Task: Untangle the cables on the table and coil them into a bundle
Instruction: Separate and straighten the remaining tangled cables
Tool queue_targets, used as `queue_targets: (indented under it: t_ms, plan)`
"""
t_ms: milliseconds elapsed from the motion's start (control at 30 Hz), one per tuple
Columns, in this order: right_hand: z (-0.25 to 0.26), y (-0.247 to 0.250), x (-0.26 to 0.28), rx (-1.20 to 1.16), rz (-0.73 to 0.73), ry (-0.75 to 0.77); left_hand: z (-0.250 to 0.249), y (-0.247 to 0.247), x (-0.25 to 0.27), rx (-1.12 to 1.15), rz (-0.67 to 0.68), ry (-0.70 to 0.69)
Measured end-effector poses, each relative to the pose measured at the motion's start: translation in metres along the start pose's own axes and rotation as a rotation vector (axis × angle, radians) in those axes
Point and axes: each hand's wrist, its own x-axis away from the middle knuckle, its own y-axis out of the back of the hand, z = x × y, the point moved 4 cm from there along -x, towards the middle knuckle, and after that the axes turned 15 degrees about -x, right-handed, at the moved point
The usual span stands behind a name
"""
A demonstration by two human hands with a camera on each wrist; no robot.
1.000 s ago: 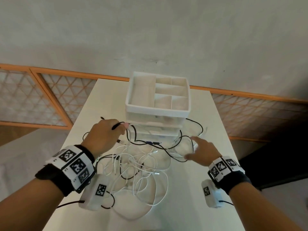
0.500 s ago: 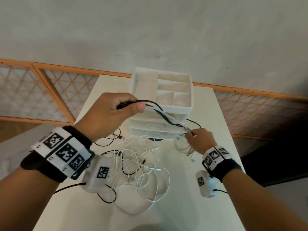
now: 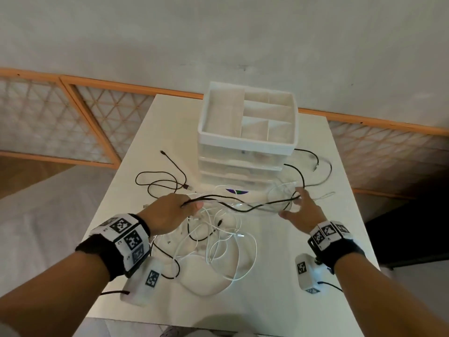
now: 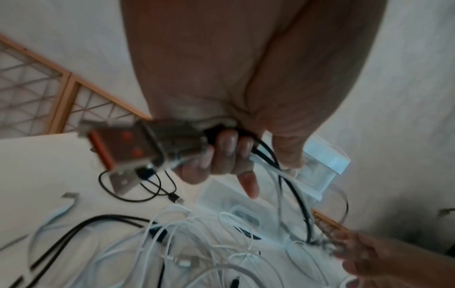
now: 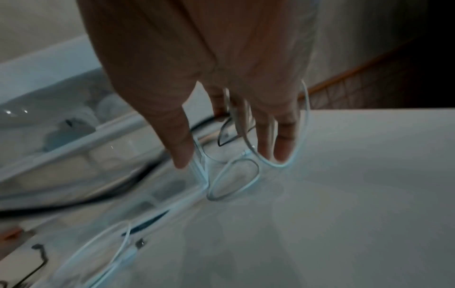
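Observation:
A black cable [image 3: 243,209] sags between my two hands just above the white table [image 3: 303,307]. My left hand [image 3: 179,210] grips one end of it, fingers [image 4: 226,155] curled round black and white strands and a blurred grey-and-orange piece [image 4: 123,148]. My right hand [image 3: 300,210] hovers at the other end with fingers spread and straight. In the right wrist view, thin white loops [image 5: 234,181] hang around those fingers [image 5: 283,144]. A tangle of white cables [image 3: 218,239] lies on the table between and below my hands.
A white drawer organizer [image 3: 247,142] with an open compartment tray on top stands at the back middle. A second black cable [image 3: 155,181] lies left of it, and another [image 3: 323,171] curls to its right. Table edges run close on both sides.
My left hand has come down from in front of the organizer to just above the table, and the black cable has gone slack. My right hand's fingers have opened out.

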Motion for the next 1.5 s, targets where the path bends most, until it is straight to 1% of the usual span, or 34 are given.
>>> queue_targets:
  t_ms: [33, 100, 167, 200, 233, 267, 300, 333, 367, 433, 467, 500, 567, 700, 767, 833, 900, 933, 1000, 1067, 1133, 1200, 1233, 1267, 1300, 1367, 1400, 1433, 1467, 1500]
  plan:
    - [-0.003, -0.007, 0.003, 0.019, 0.017, -0.024, 0.002, -0.003, -0.002, 0.06, -0.015, 0.018]
    - [0.003, -0.017, 0.011, 0.124, -0.035, 0.014, 0.003, -0.006, -0.002, 0.216, -0.042, 0.07]
    - [0.025, -0.03, 0.027, 0.21, -0.116, 0.154, 0.001, -0.002, -0.003, 0.344, -0.106, 0.116]
    - [0.036, -0.04, 0.036, 0.193, -0.129, 0.27, -0.001, 0.0, -0.004, 0.373, -0.134, 0.126]
    - [0.046, -0.054, 0.044, 0.152, -0.105, 0.398, -0.002, 0.003, -0.005, 0.389, -0.158, 0.128]
    - [0.054, -0.069, 0.052, 0.118, -0.043, 0.505, -0.005, 0.005, -0.005, 0.403, -0.174, 0.127]
    - [0.059, -0.086, 0.058, 0.093, 0.057, 0.578, -0.007, 0.007, -0.006, 0.43, -0.186, 0.126]
    - [0.06, -0.104, 0.061, 0.09, 0.166, 0.602, -0.008, 0.007, -0.007, 0.479, -0.184, 0.127]
    - [0.059, -0.12, 0.061, 0.118, 0.272, 0.578, -0.009, 0.008, -0.008, 0.545, -0.183, 0.12]
    - [0.052, -0.144, 0.058, 0.238, 0.418, 0.408, -0.012, 0.01, -0.006, 0.665, -0.179, 0.096]
    - [0.048, -0.151, 0.055, 0.289, 0.448, 0.342, -0.012, 0.012, -0.005, 0.696, -0.189, 0.08]
    - [0.047, -0.155, 0.051, 0.309, 0.445, 0.334, -0.011, 0.015, -0.004, 0.719, -0.204, 0.069]
    - [0.063, -0.146, 0.053, 0.305, 0.382, 0.402, -0.006, 0.019, -0.003, 0.782, -0.226, 0.064]
    - [0.126, -0.08, 0.075, 0.099, 0.24, 0.657, -0.002, 0.026, 0.0, 0.903, -0.253, 0.041]
    - [0.156, -0.044, 0.092, -0.085, 0.206, 0.734, -0.012, 0.032, 0.002, 1.007, -0.26, -0.027]
    - [0.179, -0.018, 0.105, -0.26, 0.173, 0.8, -0.028, 0.038, 0.003, 1.077, -0.229, -0.128]
    - [0.195, 0.001, 0.112, -0.373, 0.108, 0.859, -0.045, 0.039, 0.0, 1.09, -0.17, -0.2]
    - [0.2, 0.011, 0.112, -0.414, 0.051, 0.878, -0.051, 0.038, -0.002, 1.072, -0.144, -0.216]
    - [0.201, 0.032, 0.109, -0.495, -0.101, 0.9, -0.057, 0.034, -0.008, 0.971, -0.134, -0.216]
    - [0.192, 0.053, 0.1, -0.587, -0.246, 0.894, -0.053, 0.03, -0.014, 0.851, -0.154, -0.181]
    - [0.176, 0.072, 0.088, -0.678, -0.389, 0.831, -0.04, 0.028, -0.019, 0.777, -0.175, -0.132]
    - [0.15, 0.091, 0.071, -0.757, -0.553, 0.716, -0.026, 0.026, -0.022, 0.754, -0.172, -0.086]
    - [0.136, 0.097, 0.064, -0.755, -0.618, 0.645, -0.021, 0.026, -0.022, 0.767, -0.168, -0.066]
    - [0.121, 0.102, 0.056, -0.695, -0.65, 0.562, -0.018, 0.028, -0.022, 0.788, -0.164, -0.053]
    - [0.107, 0.104, 0.047, -0.587, -0.641, 0.47, -0.017, 0.03, -0.022, 0.799, -0.164, -0.049]
    - [0.086, 0.097, 0.037, -0.3, -0.56, 0.306, -0.021, 0.039, -0.02, 0.775, -0.177, -0.069]
    - [0.083, 0.089, 0.037, -0.203, -0.519, 0.288, -0.025, 0.043, -0.019, 0.755, -0.182, -0.085]
    - [0.086, 0.079, 0.04, -0.16, -0.491, 0.34, -0.03, 0.047, -0.019, 0.74, -0.184, -0.101]
    - [0.096, 0.066, 0.05, -0.15, -0.465, 0.449, -0.036, 0.051, -0.019, 0.73, -0.18, -0.119]
    - [0.111, 0.05, 0.062, -0.152, -0.416, 0.606, -0.043, 0.054, -0.018, 0.723, -0.174, -0.139]
